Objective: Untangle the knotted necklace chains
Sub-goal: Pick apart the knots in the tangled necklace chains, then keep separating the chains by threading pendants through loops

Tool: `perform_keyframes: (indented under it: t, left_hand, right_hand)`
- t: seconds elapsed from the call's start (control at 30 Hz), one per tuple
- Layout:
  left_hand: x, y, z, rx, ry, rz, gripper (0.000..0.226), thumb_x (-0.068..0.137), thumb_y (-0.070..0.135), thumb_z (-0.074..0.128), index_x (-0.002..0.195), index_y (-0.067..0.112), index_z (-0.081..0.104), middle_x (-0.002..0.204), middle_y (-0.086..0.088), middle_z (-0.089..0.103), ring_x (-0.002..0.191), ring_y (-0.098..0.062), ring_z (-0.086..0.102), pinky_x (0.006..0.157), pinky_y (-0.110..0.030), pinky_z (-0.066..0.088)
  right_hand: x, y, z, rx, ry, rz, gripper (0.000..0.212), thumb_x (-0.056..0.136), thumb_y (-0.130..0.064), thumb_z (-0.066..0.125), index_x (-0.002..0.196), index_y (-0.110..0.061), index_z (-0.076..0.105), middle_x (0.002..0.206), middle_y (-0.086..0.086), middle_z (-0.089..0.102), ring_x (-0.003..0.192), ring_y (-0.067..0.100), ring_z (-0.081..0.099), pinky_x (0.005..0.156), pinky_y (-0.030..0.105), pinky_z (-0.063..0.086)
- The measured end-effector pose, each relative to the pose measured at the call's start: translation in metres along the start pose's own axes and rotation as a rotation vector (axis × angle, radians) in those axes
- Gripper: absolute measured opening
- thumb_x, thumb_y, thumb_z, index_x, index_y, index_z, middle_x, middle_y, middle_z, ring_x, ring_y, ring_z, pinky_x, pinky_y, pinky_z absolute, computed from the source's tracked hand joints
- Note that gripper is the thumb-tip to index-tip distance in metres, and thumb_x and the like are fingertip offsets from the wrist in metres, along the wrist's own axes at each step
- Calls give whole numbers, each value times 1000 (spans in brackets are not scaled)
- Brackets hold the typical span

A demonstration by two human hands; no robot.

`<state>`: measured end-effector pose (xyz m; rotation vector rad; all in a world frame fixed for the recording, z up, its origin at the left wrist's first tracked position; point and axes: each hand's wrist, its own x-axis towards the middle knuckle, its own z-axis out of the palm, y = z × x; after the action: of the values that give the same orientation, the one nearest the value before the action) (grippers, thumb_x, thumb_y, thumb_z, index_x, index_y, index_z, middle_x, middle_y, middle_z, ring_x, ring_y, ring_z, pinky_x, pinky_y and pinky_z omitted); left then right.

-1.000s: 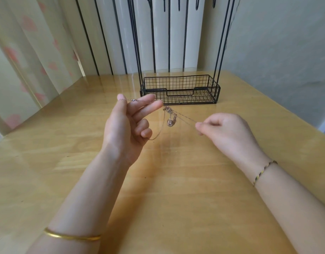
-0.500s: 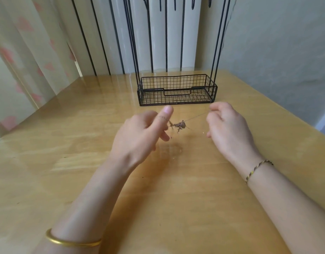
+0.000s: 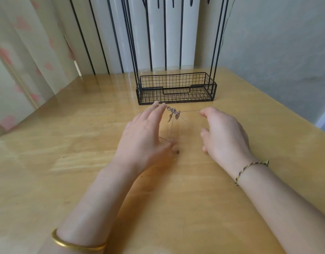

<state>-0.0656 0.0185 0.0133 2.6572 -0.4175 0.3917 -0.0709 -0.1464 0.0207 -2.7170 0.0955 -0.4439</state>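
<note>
Since half a second ago the left hand has stretched its fingers out flat, where before the first finger stood up, and the knot now lies higher in the frame, closer to the basket. The left hand holds one end of the chains at the tips of its first two fingers, near the middle of the frame. Its thumb points to the right lower down, with a thin loop of chain just beside it.

The right hand pinches a fine strand between thumb and first finger, and its other fingers are loosely curled. This strand runs tight from the knot to the right hand. The knot, with small pendants, hangs in the air between the two hands, and thin strands fall from it toward the table.

A gold bangle is on the left wrist, at the lower left. A braided cord is on the right wrist.
</note>
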Motion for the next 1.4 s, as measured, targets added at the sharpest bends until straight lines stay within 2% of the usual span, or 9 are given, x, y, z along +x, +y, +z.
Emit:
perform_keyframes:
  t: [0.1,0.23,0.4,0.67,0.77,0.83,0.93,1.1,1.4]
  left_hand:
    - [-1,-1,2,-182,10,15,86,86,13,64,151,34,13,155,8,28,135,-8,36,110,-26,31]
    - [-1,6,0,-650,20,-74,88,86,-16,43,144,45,16,128,3,56,98,-4,65,82,-26,53]
    - [1,8,-3,-1102,4,-189,91,81,-28,37,148,33,26,112,-11,65,98,-24,69,88,-33,52]
    - [3,9,-13,-1367,-44,-231,66,90,-4,37,147,29,27,110,-5,72,106,-20,66,94,-37,49]
    - [2,12,-12,-1380,3,-215,66,92,0,52,147,26,27,105,-8,72,99,-18,67,94,-36,51]
    - [2,13,-11,-1431,34,-217,67,91,0,55,147,24,27,92,-8,71,87,-17,66,88,-34,53]
    - [3,12,-11,-1540,60,-244,56,92,1,54,143,17,36,70,-3,60,67,-13,57,76,-29,55]
    - [4,13,-13,-1576,31,-281,38,94,4,51,132,7,46,60,0,50,62,-14,48,64,-25,53]
    - [6,14,-16,-1667,14,-254,29,96,6,44,124,9,49,62,2,48,56,-11,50,62,-23,52]
  right_hand:
    - [-1,-2,0,45,-65,-26,37,89,-17,61,122,-16,46,115,3,61,88,27,64,77,37,52]
    - [0,-3,0,147,-143,-37,65,79,-29,74,131,-16,37,127,1,53,107,26,56,87,40,49]
    - [0,-3,8,331,-192,-91,94,69,-28,82,142,-21,25,135,0,43,95,26,61,84,42,51]
    - [-3,-4,11,568,-216,-133,102,70,-22,81,148,-37,16,144,-5,39,110,25,59,88,46,52]
    - [-5,-7,10,668,-240,-148,94,77,-12,75,145,-44,19,130,-10,44,87,22,63,66,39,58]
    - [-6,-9,10,728,-242,-155,92,81,-6,70,144,-48,19,121,-15,44,72,19,64,49,33,55]
    - [-6,-10,12,827,-215,-154,88,85,-2,63,145,-47,16,119,-12,51,64,18,68,39,29,47]
    - [-3,-9,12,988,-119,-117,81,88,2,59,146,-38,19,107,-3,64,48,18,60,41,10,35]
    - [-6,-11,8,1135,-314,-81,86,82,8,64,144,-38,27,89,4,66,37,13,44,41,12,36]
